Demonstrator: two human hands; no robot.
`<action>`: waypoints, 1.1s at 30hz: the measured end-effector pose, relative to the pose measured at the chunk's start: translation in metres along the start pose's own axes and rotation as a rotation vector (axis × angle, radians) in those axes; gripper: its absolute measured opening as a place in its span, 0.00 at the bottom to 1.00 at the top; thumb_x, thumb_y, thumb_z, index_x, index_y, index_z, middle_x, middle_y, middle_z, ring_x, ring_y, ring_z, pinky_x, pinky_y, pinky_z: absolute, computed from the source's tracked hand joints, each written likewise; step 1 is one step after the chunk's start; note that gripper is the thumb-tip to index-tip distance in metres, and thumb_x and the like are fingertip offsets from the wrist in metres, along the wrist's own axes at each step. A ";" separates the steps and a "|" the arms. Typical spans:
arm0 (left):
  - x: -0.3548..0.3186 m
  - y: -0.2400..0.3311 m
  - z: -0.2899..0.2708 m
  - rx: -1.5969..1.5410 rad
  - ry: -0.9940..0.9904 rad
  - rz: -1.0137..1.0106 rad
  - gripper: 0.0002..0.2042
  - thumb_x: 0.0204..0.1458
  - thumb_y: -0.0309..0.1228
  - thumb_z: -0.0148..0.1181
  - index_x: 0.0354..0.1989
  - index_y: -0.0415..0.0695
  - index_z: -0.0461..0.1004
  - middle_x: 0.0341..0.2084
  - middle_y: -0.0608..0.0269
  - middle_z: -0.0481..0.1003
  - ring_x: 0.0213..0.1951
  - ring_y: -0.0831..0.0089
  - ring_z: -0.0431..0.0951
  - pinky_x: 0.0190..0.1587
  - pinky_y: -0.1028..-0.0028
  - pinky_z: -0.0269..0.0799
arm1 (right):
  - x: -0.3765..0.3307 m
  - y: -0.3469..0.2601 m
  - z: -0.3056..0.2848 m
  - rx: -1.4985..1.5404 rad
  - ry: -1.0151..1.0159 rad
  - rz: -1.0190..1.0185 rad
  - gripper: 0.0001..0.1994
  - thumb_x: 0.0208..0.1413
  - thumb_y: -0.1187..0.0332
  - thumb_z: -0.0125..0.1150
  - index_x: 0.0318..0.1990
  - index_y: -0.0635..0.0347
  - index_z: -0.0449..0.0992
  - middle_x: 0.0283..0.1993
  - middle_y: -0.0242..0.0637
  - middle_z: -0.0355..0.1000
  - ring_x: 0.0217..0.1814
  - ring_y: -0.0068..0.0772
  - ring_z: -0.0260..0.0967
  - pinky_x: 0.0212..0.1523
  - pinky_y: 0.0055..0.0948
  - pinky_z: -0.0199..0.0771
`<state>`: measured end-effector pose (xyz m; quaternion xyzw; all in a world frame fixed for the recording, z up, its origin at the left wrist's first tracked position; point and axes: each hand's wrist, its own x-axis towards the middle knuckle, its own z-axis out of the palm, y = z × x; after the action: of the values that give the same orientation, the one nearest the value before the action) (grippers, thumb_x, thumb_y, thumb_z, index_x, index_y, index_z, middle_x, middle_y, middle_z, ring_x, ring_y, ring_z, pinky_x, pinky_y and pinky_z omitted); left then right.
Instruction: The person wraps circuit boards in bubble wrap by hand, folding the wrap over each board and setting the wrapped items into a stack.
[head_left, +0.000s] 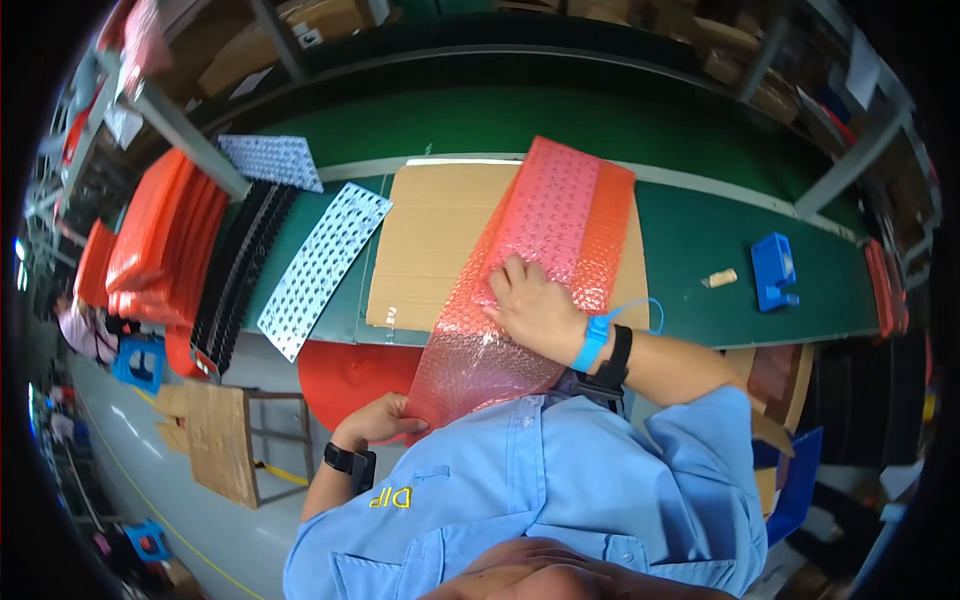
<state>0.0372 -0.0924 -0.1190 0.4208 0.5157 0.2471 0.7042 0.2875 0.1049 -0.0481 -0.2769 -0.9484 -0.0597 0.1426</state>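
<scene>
the red bubble wrap [465,320] covers a panel [555,195] on cardboard [425,235] on the bench [695,305]; wrapping seems underway. left hand [390,418] pinches its near edge, fingers closed; right hand [538,312] presses on top, fingers bent, grip unclear. folding calls for tension.

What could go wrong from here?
The white panel sticks out past the edge of the table, so a passing arm might knock it. The left hand holds the bubble wrap beyond that edge; if the right hand slipped, the wrap might slide off.
</scene>
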 end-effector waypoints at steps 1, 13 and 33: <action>-0.002 -0.005 -0.001 0.073 -0.009 -0.050 0.09 0.56 0.23 0.61 0.44 0.36 0.78 0.34 0.70 0.80 0.35 0.82 0.76 0.41 0.77 0.73 | 0.001 0.000 0.004 -0.009 0.018 -0.002 0.14 0.54 0.61 0.59 0.39 0.63 0.71 0.36 0.41 0.69 0.35 0.37 0.72 0.25 0.28 0.77; -0.007 -0.013 -0.002 0.062 -0.065 -0.027 0.08 0.57 0.24 0.59 0.44 0.37 0.79 0.33 0.66 0.81 0.35 0.80 0.78 0.40 0.76 0.75 | 0.013 -0.005 0.030 -0.050 0.072 -0.093 0.14 0.54 0.59 0.61 0.34 0.64 0.75 0.36 0.42 0.72 0.35 0.36 0.73 0.26 0.27 0.77; 0.060 0.235 -0.207 0.056 1.387 0.270 0.36 0.54 0.56 0.59 0.64 0.43 0.60 0.55 0.52 0.68 0.52 0.67 0.70 0.52 0.66 0.69 | 0.002 -0.024 0.005 0.060 -0.166 -0.088 0.37 0.52 0.47 0.60 0.52 0.82 0.70 0.63 0.59 0.61 0.54 0.47 0.63 0.48 0.37 0.73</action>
<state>-0.1151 0.1474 0.0251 0.2444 0.7950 0.5301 0.1653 0.2716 0.0869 -0.0533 -0.2344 -0.9696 -0.0143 0.0692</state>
